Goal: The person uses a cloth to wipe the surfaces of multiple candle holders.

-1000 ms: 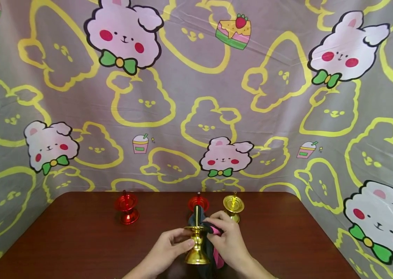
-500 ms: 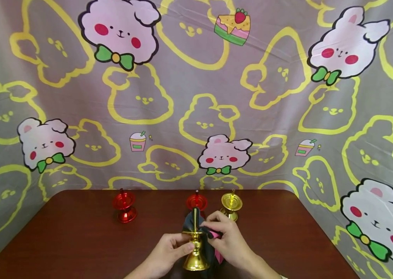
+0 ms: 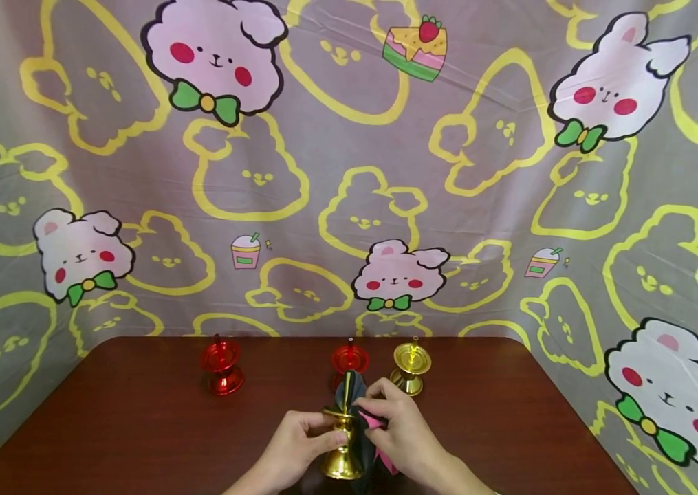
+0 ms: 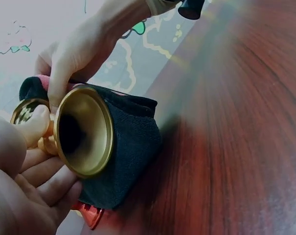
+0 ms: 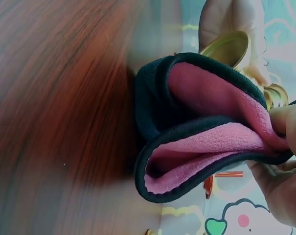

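My left hand [image 3: 299, 443] grips a gold candlestick [image 3: 342, 464] by its stem, thumb in front. In the left wrist view the hollow underside of the candlestick's base [image 4: 96, 132] faces the camera. My right hand [image 3: 401, 426] pinches a dark cloth with a pink side [image 5: 211, 142], bunched against the right and back of the candlestick. The cloth's dark side [image 4: 125, 147] hangs beside the base in the left wrist view. At the top, the candlestick's spike [image 3: 347, 388] stands in front of the cloth.
Toward the back of the brown table [image 3: 138, 426] stand a red candlestick [image 3: 222, 368] at left, another red candlestick [image 3: 350, 357] partly hidden behind the cloth, and a gold candlestick [image 3: 411, 368] on the right. A patterned curtain [image 3: 324, 151] hangs behind the table.
The held candlestick has tilted slightly, its base shifting a little left. My right hand and the cloth have moved slightly along its side, and both hands keep their hold.
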`<state>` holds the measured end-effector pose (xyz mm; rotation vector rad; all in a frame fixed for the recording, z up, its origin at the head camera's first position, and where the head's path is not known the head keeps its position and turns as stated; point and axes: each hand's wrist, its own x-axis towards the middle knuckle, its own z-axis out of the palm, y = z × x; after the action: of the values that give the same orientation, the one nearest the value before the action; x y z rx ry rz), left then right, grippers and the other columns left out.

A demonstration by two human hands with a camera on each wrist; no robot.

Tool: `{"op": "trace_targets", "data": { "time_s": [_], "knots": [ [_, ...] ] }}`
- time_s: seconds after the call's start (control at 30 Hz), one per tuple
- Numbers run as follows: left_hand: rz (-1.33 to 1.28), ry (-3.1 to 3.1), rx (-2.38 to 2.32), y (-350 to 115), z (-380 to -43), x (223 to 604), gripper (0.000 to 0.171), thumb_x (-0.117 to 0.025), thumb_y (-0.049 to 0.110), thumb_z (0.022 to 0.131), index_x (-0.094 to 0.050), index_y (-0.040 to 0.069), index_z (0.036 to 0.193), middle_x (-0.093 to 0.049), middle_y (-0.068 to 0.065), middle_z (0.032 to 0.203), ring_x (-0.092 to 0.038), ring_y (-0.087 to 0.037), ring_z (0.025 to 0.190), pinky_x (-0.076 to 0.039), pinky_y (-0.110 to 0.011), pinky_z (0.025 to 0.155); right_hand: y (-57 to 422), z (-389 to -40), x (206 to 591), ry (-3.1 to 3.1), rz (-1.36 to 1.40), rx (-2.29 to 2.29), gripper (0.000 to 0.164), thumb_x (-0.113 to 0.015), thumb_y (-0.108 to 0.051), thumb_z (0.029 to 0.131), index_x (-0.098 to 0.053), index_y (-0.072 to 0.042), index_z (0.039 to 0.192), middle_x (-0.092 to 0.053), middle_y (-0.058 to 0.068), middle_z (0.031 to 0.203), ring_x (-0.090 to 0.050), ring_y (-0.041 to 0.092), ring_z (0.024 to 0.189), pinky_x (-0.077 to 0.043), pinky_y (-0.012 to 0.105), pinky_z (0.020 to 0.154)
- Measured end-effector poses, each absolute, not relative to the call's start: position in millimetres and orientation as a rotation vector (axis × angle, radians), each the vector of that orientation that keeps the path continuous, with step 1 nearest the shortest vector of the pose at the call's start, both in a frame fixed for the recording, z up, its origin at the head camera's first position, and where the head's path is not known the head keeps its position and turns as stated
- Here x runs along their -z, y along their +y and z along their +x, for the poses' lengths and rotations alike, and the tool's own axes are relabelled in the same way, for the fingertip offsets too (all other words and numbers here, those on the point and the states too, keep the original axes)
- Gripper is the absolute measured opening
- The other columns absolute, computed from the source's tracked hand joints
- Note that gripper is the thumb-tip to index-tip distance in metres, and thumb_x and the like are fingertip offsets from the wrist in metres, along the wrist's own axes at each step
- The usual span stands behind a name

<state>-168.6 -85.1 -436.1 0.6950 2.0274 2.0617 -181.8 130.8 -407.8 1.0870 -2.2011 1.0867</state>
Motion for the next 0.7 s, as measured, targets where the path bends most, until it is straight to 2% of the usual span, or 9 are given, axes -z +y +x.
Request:
{"op": "trace_targets", "data": {
  "time_s": [0.1, 0.23, 0.43, 0.57, 0.7],
  "knots": [
    [0.632, 2.126, -2.039, -82, -167, 434, 0.026, -0.074, 0.01, 0.091, -0.073, -0.008, 0.11, -0.073, -0.016, 0.101, -0.068, -0.009, 0.085, -0.056, -0.024, 0.071, 129, -180, 409, -2.23, 1.044, -1.035, 0.048, -0.076, 0.02, 0.063, -0.078, -0.008, 0.103, -0.052, -0.007, 0.096, -0.052, 0.006, 0.081, -0.047, 0.016, 0.065],
    [0.56, 2.374, -1.932, -80, -166, 432, 0.021, -0.081, 0.016, 0.085, -0.079, 0.002, 0.101, -0.076, -0.005, 0.094, -0.067, -0.007, 0.081, -0.055, -0.023, 0.068, 126, -177, 409, -2.305, 0.988, -0.986, 0.045, -0.078, 0.016, 0.067, -0.078, -0.01, 0.104, -0.05, -0.01, 0.097, -0.051, 0.005, 0.082, -0.046, 0.017, 0.064],
    [0.544, 2.76, -1.715, -77, -165, 429, 0.02, -0.088, 0.028, 0.076, -0.082, 0.013, 0.088, -0.074, 0.01, 0.079, -0.063, -0.001, 0.069, -0.051, -0.023, 0.059, 121, -172, 408, -2.365, 0.951, -0.918, 0.038, -0.078, 0.011, 0.073, -0.077, -0.007, 0.107, -0.049, -0.008, 0.098, -0.052, 0.004, 0.079, -0.045, 0.015, 0.062],
    [0.558, 2.89, -1.602, -76, -165, 429, 0.02, -0.088, 0.035, 0.075, -0.082, 0.019, 0.085, -0.071, 0.016, 0.072, -0.059, 0.003, 0.063, -0.048, -0.022, 0.054, 118, -170, 409, -2.353, 0.942, -0.887, 0.041, -0.079, 0.012, 0.07, -0.077, -0.007, 0.106, -0.049, -0.007, 0.097, -0.052, 0.005, 0.079, -0.044, 0.015, 0.061],
    [0.603, 2.941, -1.555, -77, -166, 428, 0.024, -0.086, 0.042, 0.076, -0.081, 0.021, 0.087, -0.072, 0.016, 0.075, -0.061, 0.001, 0.066, -0.049, -0.024, 0.057, 116, -170, 409, -2.336, 0.894, -0.92, 0.044, -0.079, 0.014, 0.066, -0.078, -0.008, 0.105, -0.051, -0.008, 0.097, -0.053, 0.005, 0.079, -0.045, 0.017, 0.061]
  ]
}}
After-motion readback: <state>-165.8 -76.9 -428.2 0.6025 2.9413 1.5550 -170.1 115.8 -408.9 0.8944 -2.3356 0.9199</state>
